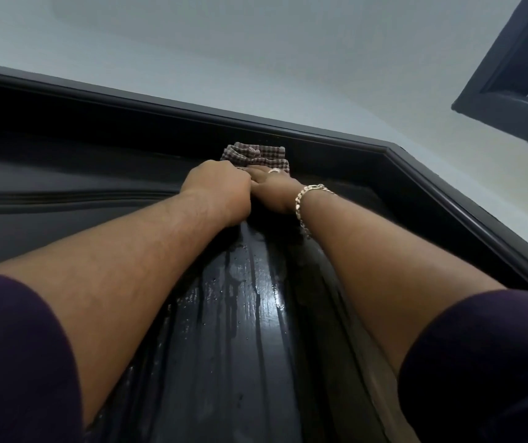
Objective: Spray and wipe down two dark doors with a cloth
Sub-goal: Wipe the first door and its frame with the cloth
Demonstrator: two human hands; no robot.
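Note:
I am looking up along a dark, wet, glossy door [249, 314] toward its top. A brown-and-white checked cloth [256, 154] lies against the door just below the top frame [288, 131]. My left hand [216, 183] is curled into a fist at the cloth's lower left edge and seems to grip it. My right hand [272, 191], wearing a ring and a gold chain bracelet, lies beside it with its fingers reaching onto the cloth and pressing it to the door. The fingertips of both hands are hidden. No spray bottle is in view.
Streaks and drops of liquid run down the door's centre panel. A pale wall and ceiling [256, 59] spread above the frame. A second dark door frame [512, 91] stands at the upper right. My dark purple sleeves fill both lower corners.

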